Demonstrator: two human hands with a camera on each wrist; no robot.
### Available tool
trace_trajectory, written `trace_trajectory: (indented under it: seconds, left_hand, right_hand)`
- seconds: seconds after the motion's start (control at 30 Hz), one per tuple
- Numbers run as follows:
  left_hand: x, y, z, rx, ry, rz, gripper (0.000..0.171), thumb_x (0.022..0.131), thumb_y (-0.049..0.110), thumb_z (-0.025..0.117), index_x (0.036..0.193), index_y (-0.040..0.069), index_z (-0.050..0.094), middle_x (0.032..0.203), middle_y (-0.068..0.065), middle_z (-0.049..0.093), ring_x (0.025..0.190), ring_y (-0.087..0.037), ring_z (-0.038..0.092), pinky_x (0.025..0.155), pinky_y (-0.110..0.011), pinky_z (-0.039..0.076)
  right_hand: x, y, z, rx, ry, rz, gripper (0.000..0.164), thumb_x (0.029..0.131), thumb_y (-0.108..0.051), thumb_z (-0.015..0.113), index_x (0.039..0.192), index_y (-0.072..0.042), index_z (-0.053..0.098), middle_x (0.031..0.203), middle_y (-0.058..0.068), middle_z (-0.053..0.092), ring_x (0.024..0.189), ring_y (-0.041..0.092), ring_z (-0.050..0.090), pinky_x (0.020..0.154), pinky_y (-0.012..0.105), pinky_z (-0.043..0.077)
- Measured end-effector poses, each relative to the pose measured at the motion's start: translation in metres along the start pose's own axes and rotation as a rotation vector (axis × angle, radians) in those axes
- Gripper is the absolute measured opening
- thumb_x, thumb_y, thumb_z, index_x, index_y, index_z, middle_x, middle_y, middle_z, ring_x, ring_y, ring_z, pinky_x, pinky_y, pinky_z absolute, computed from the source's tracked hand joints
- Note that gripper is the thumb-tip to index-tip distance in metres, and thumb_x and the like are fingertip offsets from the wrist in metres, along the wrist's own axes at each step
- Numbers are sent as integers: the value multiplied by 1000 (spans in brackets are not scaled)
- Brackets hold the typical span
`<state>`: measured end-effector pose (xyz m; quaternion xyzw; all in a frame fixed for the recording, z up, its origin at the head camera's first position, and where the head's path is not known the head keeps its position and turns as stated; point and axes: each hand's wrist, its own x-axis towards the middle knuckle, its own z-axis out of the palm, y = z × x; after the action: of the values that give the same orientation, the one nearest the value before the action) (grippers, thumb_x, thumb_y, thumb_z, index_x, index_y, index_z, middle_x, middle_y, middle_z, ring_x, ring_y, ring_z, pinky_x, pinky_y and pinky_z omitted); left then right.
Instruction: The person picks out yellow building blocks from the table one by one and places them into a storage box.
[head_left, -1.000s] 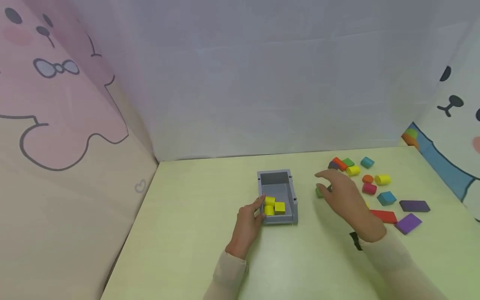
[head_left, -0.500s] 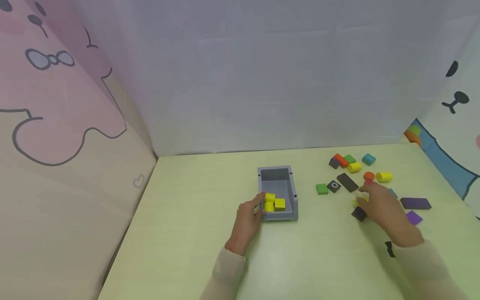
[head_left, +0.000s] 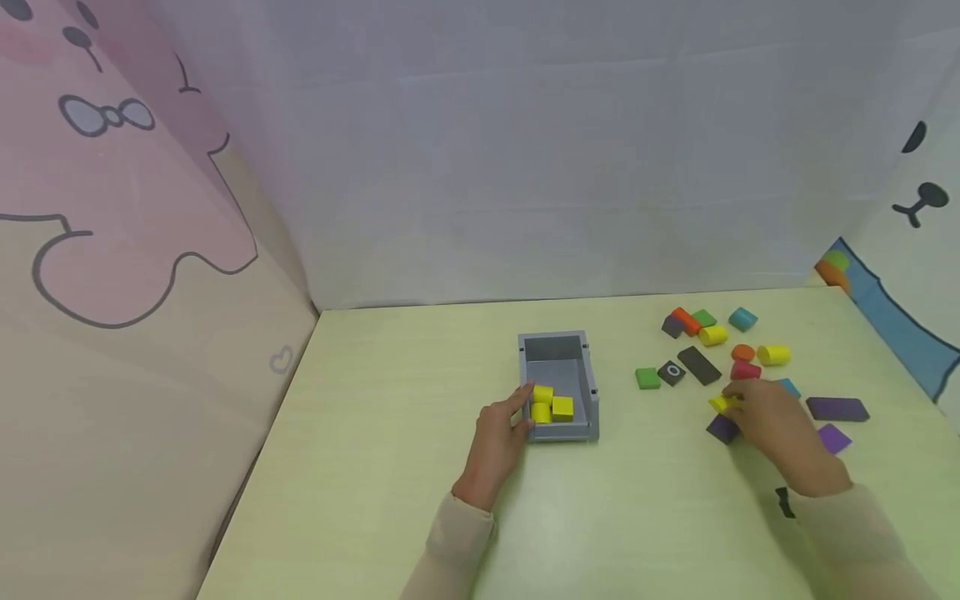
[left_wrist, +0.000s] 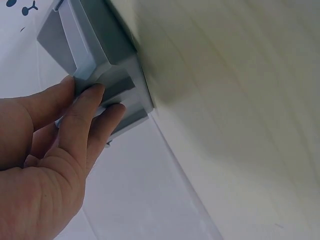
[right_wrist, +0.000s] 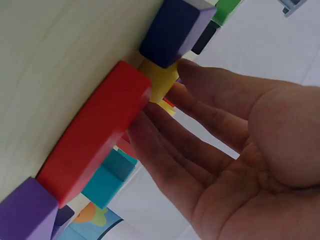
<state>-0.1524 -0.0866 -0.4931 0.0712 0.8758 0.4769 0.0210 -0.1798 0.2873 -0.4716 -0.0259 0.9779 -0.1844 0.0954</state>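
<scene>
My left hand [head_left: 493, 446] holds the near-left corner of an open grey plastic box [head_left: 564, 432]. In the left wrist view its fingertips [left_wrist: 94, 91] lie against the box's outer side. Several yellow blocks [head_left: 562, 408] sit inside at the near end. My right hand [head_left: 776, 427] pinches a yellow block [right_wrist: 161, 80] among the loose blocks on the table. Right beside that block stand a dark purple block [right_wrist: 172, 35] and a long red block [right_wrist: 97, 135]. From the head view, the right hand hides the red one.
Several more blocks lie around the right hand: a green square [head_left: 648, 378], a dark plank [head_left: 699, 365], a crimson cylinder [head_left: 746, 370], a yellow cylinder [head_left: 774, 355] and a purple plank [head_left: 837, 409]. A white curtain [head_left: 480, 167] hangs behind the table's back edge.
My right hand has moved right from over the green square, down to the yellow block, and its fingers have closed in on it. The left hand has stayed at the box.
</scene>
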Motion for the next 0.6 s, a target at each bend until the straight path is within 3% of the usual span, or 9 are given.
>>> trace_trajectory:
  seconds: [0.2,0.4,0.6]
  left_hand:
    - [0,2,0,-9,-4,-22,60,94,-9,72,151,5,58,152,-14,57,142,-34,54,115,-49,48]
    - [0,1,0,-6,-7,-18,60,95,-8,72,152,4,57,152,-14,57,142,-34,53,114,-49,48]
    - [-1,0,-1,6,2,5,59,94,-9,71,151,2,57,151,-14,58,141,-35,55,113,-49,49]
  right_hand:
    - [3,0,3,28,12,1,34,94,-5,75,117,18,66,112,37,68,86,42,67,79,59,59]
    - [6,-2,5,17,36,-21,30,92,-3,76,113,17,68,102,33,70,71,29,59,67,47,58]
    - [3,-11,2,61,90,-21,31,93,-1,75,117,17,68,106,36,69,74,31,58,63,38,54]
